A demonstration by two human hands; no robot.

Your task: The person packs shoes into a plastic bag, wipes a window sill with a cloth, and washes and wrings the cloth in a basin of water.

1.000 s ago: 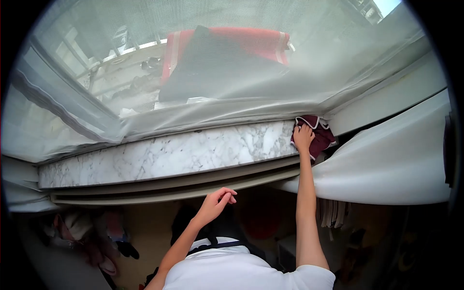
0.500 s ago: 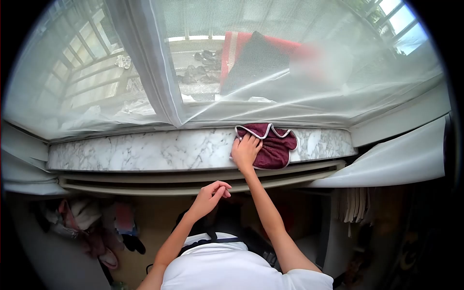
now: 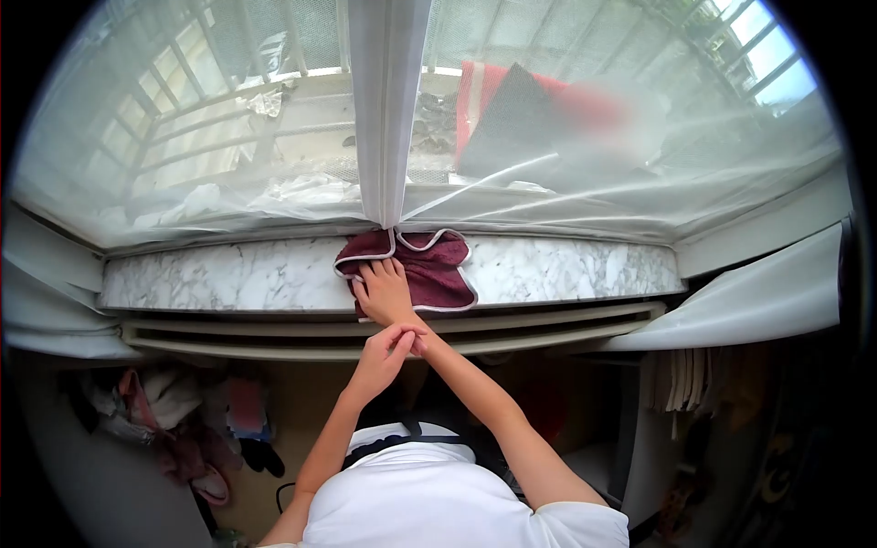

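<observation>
A burgundy cleaning cloth point(image 3: 437, 281) with pale trim lies rumpled on the marble windowsill point(image 3: 566, 269), below the upright edge of the window screen. My right hand point(image 3: 384, 290) presses down on the cloth's left part, gripping it against the stone with the fingers over the fabric. My left hand point(image 3: 382, 358) is in front of the sill, close to my right wrist and overlapping it in view. Its fingers are loosely curled together with nothing in them. Whether it touches the right wrist, I cannot tell.
A mesh screen with a white vertical strip point(image 3: 384, 110) rises behind the sill. Below the sill runs a slatted ledge point(image 3: 539, 331). A pale curtain point(image 3: 749, 297) hangs at the right, and a heap of clothes point(image 3: 169, 402) lies at the lower left.
My right hand has slid the cloth leftward along the sill. The screen's vertical strip now stands upright and further right. My left hand has come close to my right wrist.
</observation>
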